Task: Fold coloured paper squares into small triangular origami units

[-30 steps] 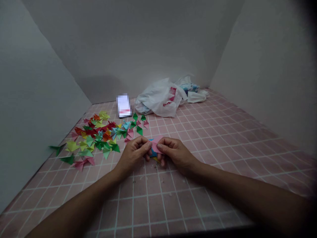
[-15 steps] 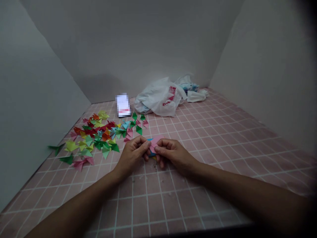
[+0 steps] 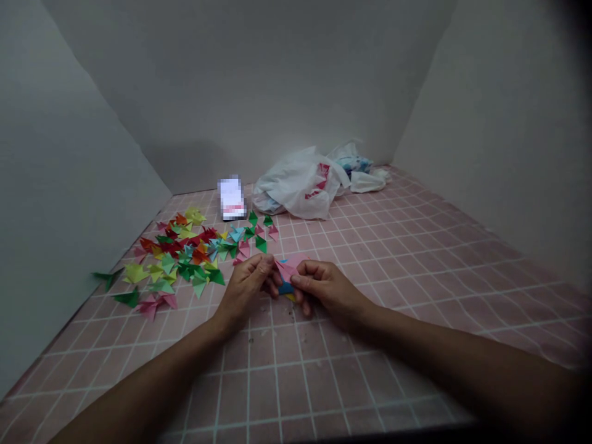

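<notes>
Between my two hands is a small piece of pink folded paper [image 3: 287, 270], with a pointed flap toward the left. My right hand [image 3: 324, 282] pinches its right side between thumb and bent forefinger. At its left end is my left hand [image 3: 253, 279], thumb against forefinger, the other fingers curled at the paper's edge; the exact contact there is partly hidden. Blue paper [image 3: 285, 288] and a bit of yellow paper [image 3: 291, 297] show just below the pink piece, mostly covered by my fingers. Left of my hands lie many folded paper shapes [image 3: 189, 269] in green, red, yellow, pink and light blue.
A phone [image 3: 232, 197] with a lit, blurred screen stands behind the paper shapes. White plastic bags [image 3: 296, 182] lie crumpled at the back. The pink tiled-pattern surface [image 3: 416, 259] is bounded by grey walls [image 3: 287, 80] at the back and sides.
My left thumb has shifted left and up, off the middle of the pink paper, and a pointed pink flap now shows. My right hand keeps its pinch.
</notes>
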Motion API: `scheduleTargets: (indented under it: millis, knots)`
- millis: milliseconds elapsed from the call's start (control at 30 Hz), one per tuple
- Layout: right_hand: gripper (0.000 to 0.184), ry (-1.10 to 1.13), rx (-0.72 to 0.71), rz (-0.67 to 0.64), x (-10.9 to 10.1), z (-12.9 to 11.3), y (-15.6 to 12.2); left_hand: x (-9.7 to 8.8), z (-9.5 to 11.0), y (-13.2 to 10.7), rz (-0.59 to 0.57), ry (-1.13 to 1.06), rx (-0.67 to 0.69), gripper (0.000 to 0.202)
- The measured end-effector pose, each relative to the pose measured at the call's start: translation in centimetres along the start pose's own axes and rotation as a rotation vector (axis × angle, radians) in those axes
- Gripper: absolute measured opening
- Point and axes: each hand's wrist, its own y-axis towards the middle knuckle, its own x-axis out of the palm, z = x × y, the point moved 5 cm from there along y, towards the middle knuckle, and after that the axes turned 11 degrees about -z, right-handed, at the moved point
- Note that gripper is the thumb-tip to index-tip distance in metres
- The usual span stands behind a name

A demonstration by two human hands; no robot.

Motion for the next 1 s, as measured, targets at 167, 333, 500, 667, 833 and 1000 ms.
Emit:
scheduleTargets:
  millis: [167,333,500,667,833,1000]
  knots:
    - [0.028,-0.037,-0.012,-0.038,0.4,0.0,0.0,0.2,0.4,-0.2,0.046,0.079,-0.007,0.028]
    - [0.030,-0.020,-0.016,-0.070,0.6,-0.1,-0.1,0.3,1.1,-0.5,0.067,0.110,0.035,0.029]
    - [0.030,-0.012,0.019,-0.042,0.4,0.0,0.0,0.1,1.1,-0.3,0.090,0.102,0.026,0.033]
    - [0.031,0.009,0.007,-0.018,0.2,0.2,0.1,-0.3,0.2,-0.1,0.074,0.018,0.010,0.038]
    - [0.031,-0.028,-0.045,-0.024,0.3,-0.5,-0.1,-0.1,0.4,-0.1,0.036,0.061,0.011,0.028]
    - [0.027,-0.115,-0.121,0.011,0.2,-1.3,-0.3,0.8,0.7,-0.2,-0.075,0.113,-0.008,0.029]
